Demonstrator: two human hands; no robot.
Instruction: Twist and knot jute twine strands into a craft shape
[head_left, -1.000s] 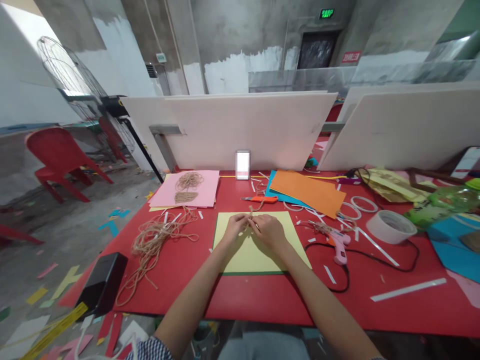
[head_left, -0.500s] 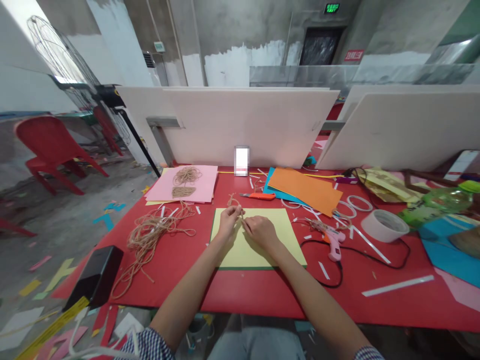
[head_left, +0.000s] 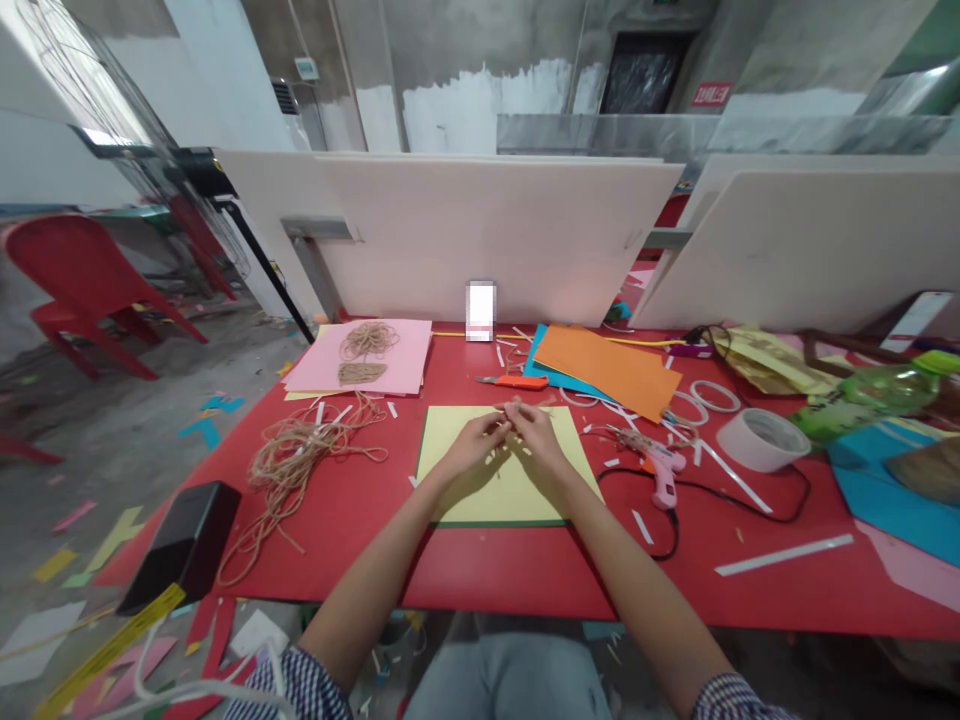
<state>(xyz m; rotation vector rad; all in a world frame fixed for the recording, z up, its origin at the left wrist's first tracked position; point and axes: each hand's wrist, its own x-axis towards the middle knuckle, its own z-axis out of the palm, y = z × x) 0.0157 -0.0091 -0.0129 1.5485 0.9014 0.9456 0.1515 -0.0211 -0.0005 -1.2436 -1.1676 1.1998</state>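
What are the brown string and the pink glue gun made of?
The string looks like natural twine, maybe jute or hemp: matte tan, with twisted, slightly hairy strands. I can't tell which plant it came from. The glue gun looks like smooth pink plastic with a soft shine and a moulded shape.

We find a craft workshop in a bare, unfinished room. The far walls (head_left: 465, 50) are raw concrete, patchily painted white, with a dark door (head_left: 641, 75) and a red sign (head_left: 711, 93) at right. White partition boards (head_left: 487, 230) stand along a red table (head_left: 510, 570) bearing coloured card (head_left: 607, 370), twine (head_left: 300, 470) and a glue gun (head_left: 664, 475). Paper scraps (head_left: 206, 430) litter the concrete floor (head_left: 112, 470) at left, near a red plastic chair (head_left: 75, 280) and a caged fan (head_left: 75, 80).
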